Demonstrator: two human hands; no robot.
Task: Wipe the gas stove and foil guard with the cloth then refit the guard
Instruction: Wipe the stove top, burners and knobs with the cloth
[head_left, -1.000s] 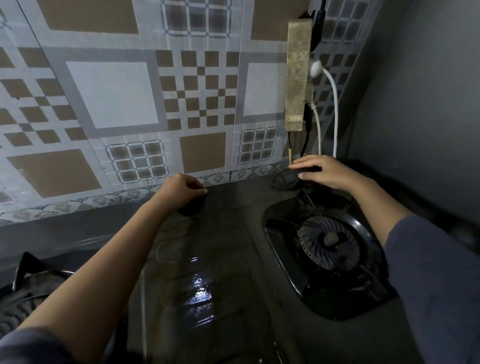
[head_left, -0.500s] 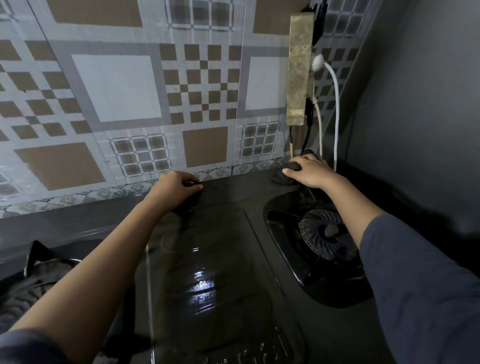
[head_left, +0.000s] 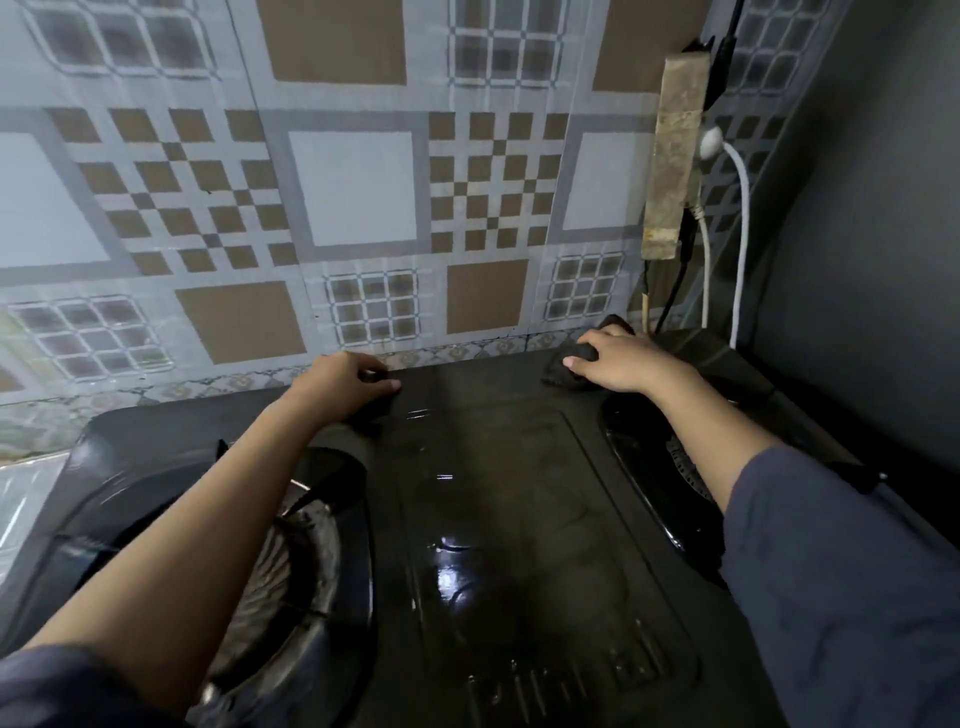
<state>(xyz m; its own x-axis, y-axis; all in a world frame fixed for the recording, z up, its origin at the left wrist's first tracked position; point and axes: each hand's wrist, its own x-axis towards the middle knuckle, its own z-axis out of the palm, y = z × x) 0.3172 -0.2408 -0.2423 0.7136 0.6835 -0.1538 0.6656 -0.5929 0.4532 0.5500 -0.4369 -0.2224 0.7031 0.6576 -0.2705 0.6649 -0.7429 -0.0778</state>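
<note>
Right hand (head_left: 626, 361) presses flat on the dark cloth (head_left: 571, 364) at the stove's (head_left: 519, 493) back right corner; the unwiped run lies leftward along the back edge, toward the left hand (head_left: 345, 384); that one rests curled there, apparently empty; foil guard (head_left: 353, 208) stands just behind, against the wall.

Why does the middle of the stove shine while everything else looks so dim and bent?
Head view: light glints off the glossy dark stove top in one bright patch; the room is dim, so the dark grey cloth under the right hand nearly blends in. The wide lens bows the patterned wall tiles; the left hand looks slightly soft.
</note>
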